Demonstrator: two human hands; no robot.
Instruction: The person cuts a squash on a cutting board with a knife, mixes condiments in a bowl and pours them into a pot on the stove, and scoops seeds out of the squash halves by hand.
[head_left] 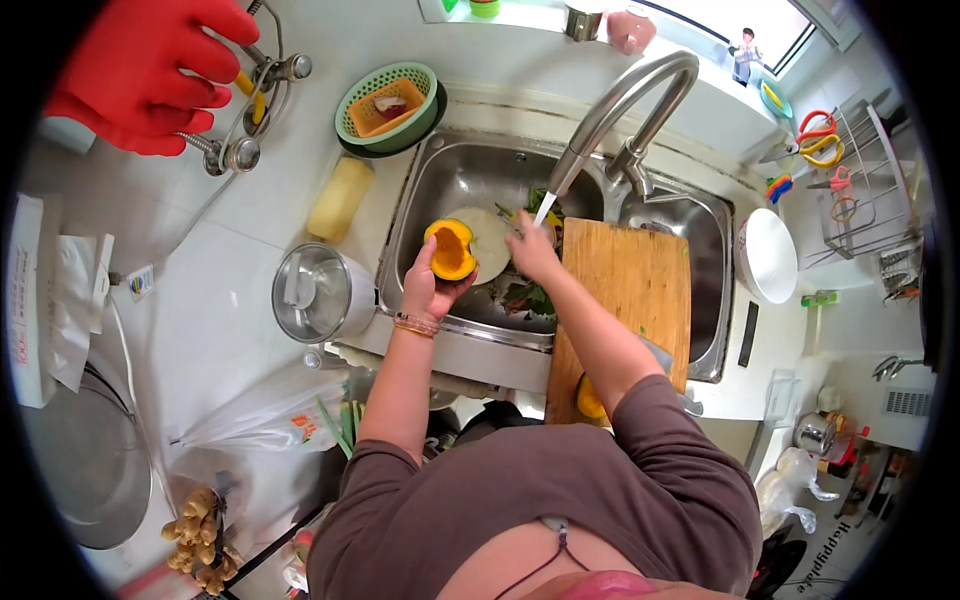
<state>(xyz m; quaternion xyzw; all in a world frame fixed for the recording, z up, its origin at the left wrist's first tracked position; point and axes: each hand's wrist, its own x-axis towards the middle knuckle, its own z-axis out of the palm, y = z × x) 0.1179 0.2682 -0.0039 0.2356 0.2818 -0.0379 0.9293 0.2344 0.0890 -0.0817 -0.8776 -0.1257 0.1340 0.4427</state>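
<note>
My left hand [430, 287] is closed around a hollowed pumpkin half [452, 250], its orange inside facing up, above the left basin of the steel sink [462, 165]. Under the faucet [600, 125], my right hand [531, 244] is in or beside the running water. Its fingers are blurred, so I cannot make out whether they hold anything. A pale round bowl or plate [490, 245] lies in the basin behind the pumpkin. Leafy green scraps [528, 298] are on the basin floor near my right hand.
A wooden cutting board [630, 290] lies across the sink, with another pumpkin piece [590, 398] at its near end. A knife [656, 352] is partly hidden by my right arm. Left stand a green colander [365, 90] and a clear-lidded container [315, 290]; right, a white bowl [768, 256].
</note>
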